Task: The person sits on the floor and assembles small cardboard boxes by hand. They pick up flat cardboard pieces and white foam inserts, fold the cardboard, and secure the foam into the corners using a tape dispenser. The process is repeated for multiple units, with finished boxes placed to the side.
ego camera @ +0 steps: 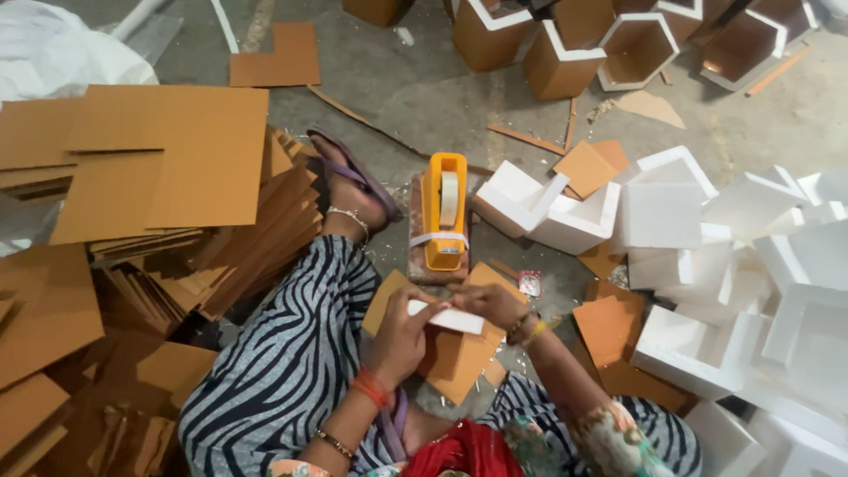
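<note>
a white strip (448, 317) is pinched between the left hand (402, 340) and right hand (486, 303); both are closed on it, over brown card pieces (459, 358). an orange tape dispenser (443, 212) is seen just beyond.

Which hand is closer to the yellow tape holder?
Right. The right hand sits just below the yellow tape holder; the left hand is lower and further left, holding the brown cardboard piece.

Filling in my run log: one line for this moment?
left hand: holds white strip | right hand: same strip | under: cardboard piece | ahead: tape dispenser
</note>
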